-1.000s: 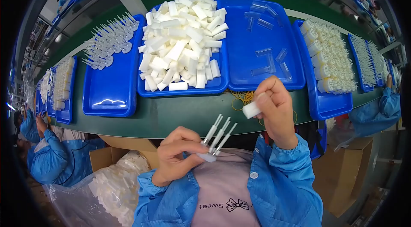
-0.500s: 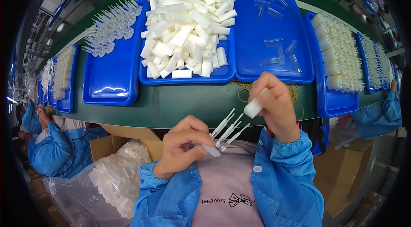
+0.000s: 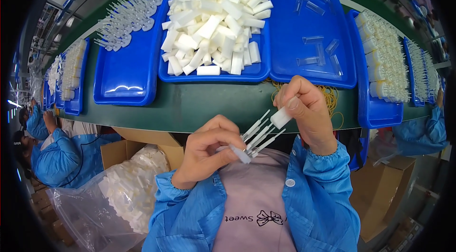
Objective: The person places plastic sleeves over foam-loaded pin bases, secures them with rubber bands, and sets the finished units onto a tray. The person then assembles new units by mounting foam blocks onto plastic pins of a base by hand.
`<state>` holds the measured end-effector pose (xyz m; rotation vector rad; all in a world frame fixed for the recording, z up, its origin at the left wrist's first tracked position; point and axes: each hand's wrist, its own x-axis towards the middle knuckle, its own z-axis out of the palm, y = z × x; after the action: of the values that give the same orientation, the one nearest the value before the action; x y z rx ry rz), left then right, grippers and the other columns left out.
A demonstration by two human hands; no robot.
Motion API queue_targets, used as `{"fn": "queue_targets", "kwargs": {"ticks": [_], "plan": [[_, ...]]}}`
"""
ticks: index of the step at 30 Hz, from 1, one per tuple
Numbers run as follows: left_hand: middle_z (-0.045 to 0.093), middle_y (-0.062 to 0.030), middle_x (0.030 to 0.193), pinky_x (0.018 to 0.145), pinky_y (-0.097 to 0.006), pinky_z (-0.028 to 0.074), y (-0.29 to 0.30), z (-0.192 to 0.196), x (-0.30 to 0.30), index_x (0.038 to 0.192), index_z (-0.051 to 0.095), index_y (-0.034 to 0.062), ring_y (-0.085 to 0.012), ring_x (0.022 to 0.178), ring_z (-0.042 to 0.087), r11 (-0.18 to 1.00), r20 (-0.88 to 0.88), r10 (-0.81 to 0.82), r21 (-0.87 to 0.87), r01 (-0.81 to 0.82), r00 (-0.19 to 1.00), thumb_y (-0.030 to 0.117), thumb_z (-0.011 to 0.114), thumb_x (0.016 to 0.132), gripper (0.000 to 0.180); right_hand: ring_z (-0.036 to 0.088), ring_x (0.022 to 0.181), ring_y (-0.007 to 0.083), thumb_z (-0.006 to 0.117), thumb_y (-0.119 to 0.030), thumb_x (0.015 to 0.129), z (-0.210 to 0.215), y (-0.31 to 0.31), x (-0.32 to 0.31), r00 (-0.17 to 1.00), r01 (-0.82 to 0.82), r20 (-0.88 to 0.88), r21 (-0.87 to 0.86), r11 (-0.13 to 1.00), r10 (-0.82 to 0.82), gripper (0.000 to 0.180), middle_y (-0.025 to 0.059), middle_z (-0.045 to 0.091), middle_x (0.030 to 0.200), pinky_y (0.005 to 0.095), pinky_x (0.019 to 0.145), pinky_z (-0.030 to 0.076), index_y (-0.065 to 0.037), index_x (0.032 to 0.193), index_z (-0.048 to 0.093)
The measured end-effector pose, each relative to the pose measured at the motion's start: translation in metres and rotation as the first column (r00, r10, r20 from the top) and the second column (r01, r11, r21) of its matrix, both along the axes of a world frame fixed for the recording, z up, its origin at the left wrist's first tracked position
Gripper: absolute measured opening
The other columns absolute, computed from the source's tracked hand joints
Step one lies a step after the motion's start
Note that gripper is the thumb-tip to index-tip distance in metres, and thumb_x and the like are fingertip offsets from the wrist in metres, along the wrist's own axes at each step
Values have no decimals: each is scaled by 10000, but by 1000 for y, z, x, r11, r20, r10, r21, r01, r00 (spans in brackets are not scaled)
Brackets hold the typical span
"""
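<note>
My left hand (image 3: pixel 206 150) is closed on the base of a pronged plastic piece (image 3: pixel 256 139) with several thin pale rods that point up and to the right. Between thumb and fingers of my right hand (image 3: pixel 311 116) is a small white foam block (image 3: pixel 280 118). The block is at the tip of one rod; whether the tip enters the foam I cannot tell. Both hands are in front of my chest, at the near table edge. Beyond them stands a blue tray (image 3: pixel 213 79) heaped with white foam blocks (image 3: pixel 211 24).
A blue tray (image 3: pixel 126 73) at left holds more pronged pieces (image 3: pixel 130 19). Clear tubes (image 3: pixel 315 8) lie in the right tray (image 3: pixel 285 62), with yellow rubber bands (image 3: pixel 331 102) nearby. Foam-covered pieces (image 3: pixel 382 57) fill a far-right tray. Below left is a bag of foam (image 3: pixel 135 185); a co-worker (image 3: pixel 66 152) sits beyond.
The foam block in my right hand has come to a rod's tip. The pronged piece in my left hand has shifted slightly right. The trays appear higher in the view.
</note>
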<state>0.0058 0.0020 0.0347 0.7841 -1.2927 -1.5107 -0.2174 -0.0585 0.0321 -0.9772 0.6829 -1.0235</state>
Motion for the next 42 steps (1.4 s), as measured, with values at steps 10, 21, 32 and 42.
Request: {"fn": "queue_targets", "kwargs": {"ticks": [10,21,32,42], "plan": [[569,-83,907,731,-230,483,-4,-7,4,979,657,-12,-139,830,582,983,140,58,-179,-33,988,19,733,739,254,523,851,192,571,-169,894,39,8,-1,904,-174,-427,-308,935,28,216,74,572,889,290,787,394,-8,1033,606],[635,-121,908,667,-259,519,-4,-11,-5,986,629,-1,-168,786,618,937,135,214,-308,-165,967,45,784,677,349,539,907,182,622,-110,844,14,14,0,934,-268,-302,-241,933,190,123,86,605,938,295,814,407,-11,914,643],[624,-101,888,669,-249,496,-2,-11,2,905,671,4,-153,761,595,941,208,310,-204,-269,928,-50,743,659,261,565,899,229,672,-142,752,32,-59,23,720,-155,-585,-660,735,-374,277,106,613,957,325,796,434,-47,1009,632],[638,-121,915,724,-273,489,3,-15,11,938,665,-8,-177,812,609,894,209,414,-279,-352,886,-93,712,678,277,550,799,254,681,-138,730,-2,-98,36,458,-415,-531,-837,357,-713,168,57,570,800,373,697,407,-96,864,590]]}}
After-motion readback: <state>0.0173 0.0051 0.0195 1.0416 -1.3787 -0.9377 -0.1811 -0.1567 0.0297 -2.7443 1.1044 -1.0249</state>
